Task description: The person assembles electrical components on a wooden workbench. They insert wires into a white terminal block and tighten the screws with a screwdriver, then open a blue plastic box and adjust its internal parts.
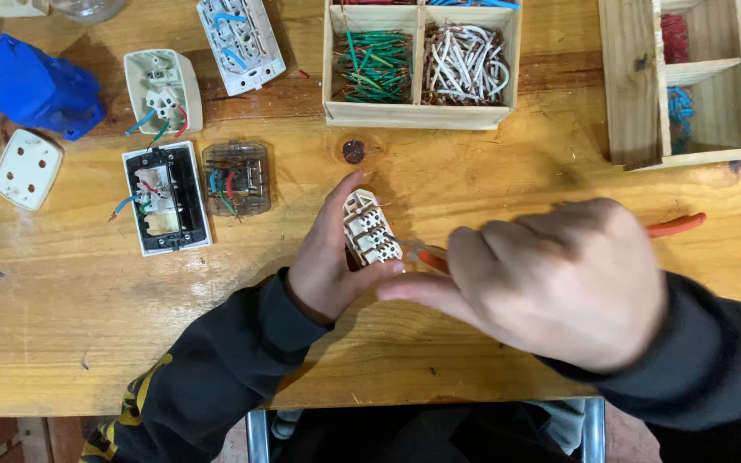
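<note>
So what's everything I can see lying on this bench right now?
socket module: one, cream, held upright in the left hand at mid-bench
screwdriver: one, orange handle, under the right hand, tip at the module
divided wooden tray: one, top centre, green and white wire pieces inside
wooden rack: one, top right, red and blue wires inside
opened socket units: about four, white, black and clear, left of centre
blue plastic part: one, top left
white cover plate: one, far left
wooden bench: one, tan
left hand: one, dark sleeve
right hand: one, dark sleeve
</note>
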